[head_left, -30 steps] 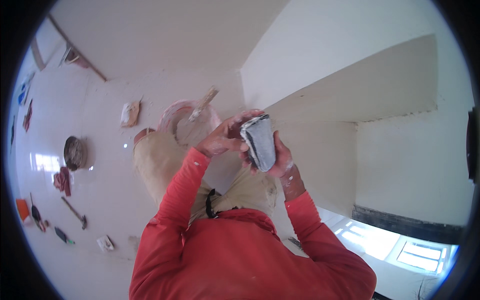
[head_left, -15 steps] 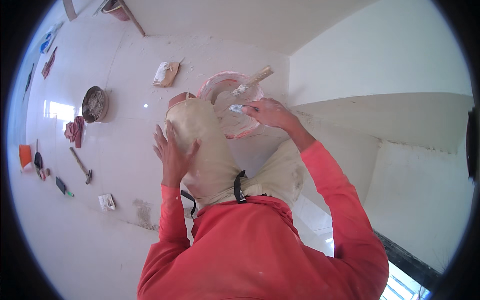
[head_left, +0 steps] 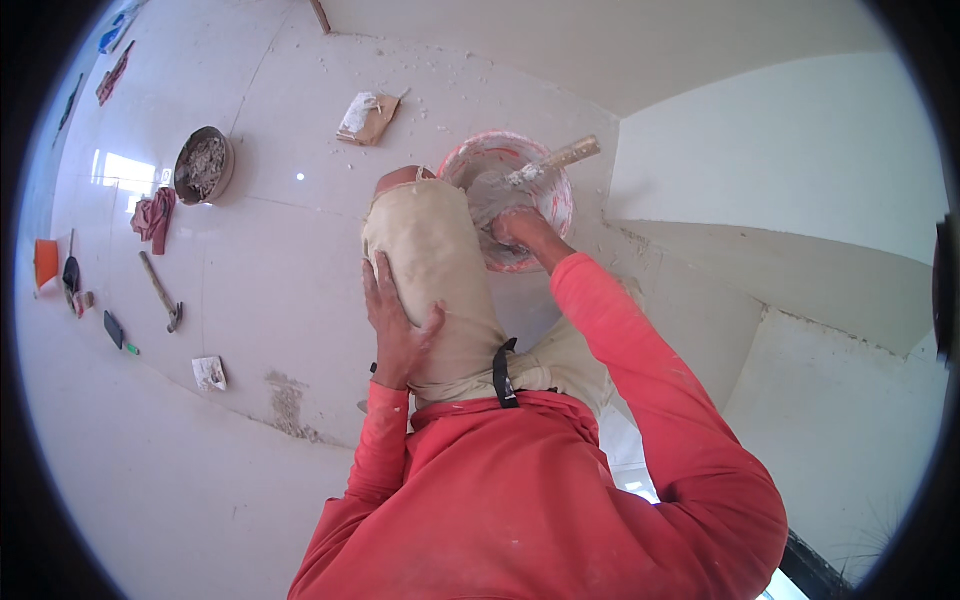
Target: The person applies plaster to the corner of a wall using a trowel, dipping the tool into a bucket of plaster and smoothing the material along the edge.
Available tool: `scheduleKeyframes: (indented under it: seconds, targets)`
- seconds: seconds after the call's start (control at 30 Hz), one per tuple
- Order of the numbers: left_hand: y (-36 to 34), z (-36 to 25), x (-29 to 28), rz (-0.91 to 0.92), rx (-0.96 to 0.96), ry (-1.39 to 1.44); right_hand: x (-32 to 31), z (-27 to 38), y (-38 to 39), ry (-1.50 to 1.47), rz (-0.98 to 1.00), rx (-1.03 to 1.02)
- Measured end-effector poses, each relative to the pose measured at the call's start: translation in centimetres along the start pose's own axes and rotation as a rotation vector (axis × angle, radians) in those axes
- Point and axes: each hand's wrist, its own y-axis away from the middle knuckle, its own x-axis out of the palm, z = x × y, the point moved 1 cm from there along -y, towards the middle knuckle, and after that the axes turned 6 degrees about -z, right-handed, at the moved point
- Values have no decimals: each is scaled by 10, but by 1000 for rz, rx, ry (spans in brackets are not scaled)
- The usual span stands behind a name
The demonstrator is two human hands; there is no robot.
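The left hand [head_left: 395, 325] is pressed flat, fingers spread, against the thigh [head_left: 435, 290], nothing grasped. The right hand [head_left: 520, 228] is reached down into the red bucket [head_left: 555, 195] on the floor [head_left: 270, 270] just beyond the knee; whether anything is gripped there cannot be told. A wooden-handled tool [head_left: 555, 160] is seen resting in the bucket, its handle poking over the rim.

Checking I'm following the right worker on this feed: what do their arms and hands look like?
Both arms wear long coral-red sleeves of one loose top, reaching the wrists. The left hand and right hand are bare: no gloves, and no watch or rings that I can make out. The right hand looks dusted with pale plaster.
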Motion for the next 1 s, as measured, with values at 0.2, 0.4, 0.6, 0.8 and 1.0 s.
scheduleKeyframes:
  seconds: [0.2, 0.4, 0.6, 0.8, 1.0]
  targets:
    - [1, 1, -8, -29, 0, -33, -16, -14, 54, -1210, 37, -32]
    - [-2, -7, -5, -9, 21, -13, -48, -66, 107, -1619, 182, 85]
    - [-15, 7, -2, -40, 34, -30, -36, -113, 246, -1908, -570, -263]
    - [-71, -8, 4, 59, -253, -179, -62, -159, 390, -1438, -1493, -318]
    - [-98, -20, 29, -72, 50, -502, -64, -196, 417, -475, -1955, 131]
